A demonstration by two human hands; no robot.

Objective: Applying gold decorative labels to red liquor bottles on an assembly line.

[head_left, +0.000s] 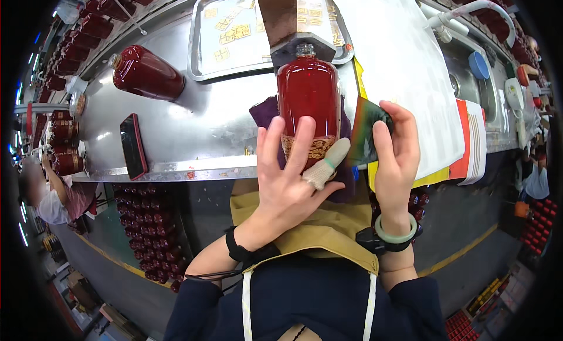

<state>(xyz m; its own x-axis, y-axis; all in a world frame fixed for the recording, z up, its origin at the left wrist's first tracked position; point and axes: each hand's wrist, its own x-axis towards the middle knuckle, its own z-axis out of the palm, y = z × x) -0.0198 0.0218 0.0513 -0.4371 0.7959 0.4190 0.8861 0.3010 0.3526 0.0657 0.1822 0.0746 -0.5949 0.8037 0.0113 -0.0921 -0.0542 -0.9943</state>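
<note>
A dark red glass bottle [308, 91] with a clear neck lies before me, its neck pointing away and a gold patterned decoration [314, 148] low on its side. Under it shows a purple cloth [267, 112]. My left hand [287, 179] is over the bottle's lower end, fingers spread by the decoration; one digit wears a pale fabric finger cover [329, 163] with a green band. Whether the fingers press on the glass is hard to tell. Just right of the bottle, my right hand [397, 150] pinches a dark, glossy greenish sheet [369, 132] between thumb and fingers.
Beyond the bottle's neck is a dark metal block [287, 47]. A metal tray [196, 65] holds gold pieces on white sheets. On the left are another red bottle [149, 74] and a phone [134, 146]. White sheeting [404, 77] and a sink [489, 94] are at right.
</note>
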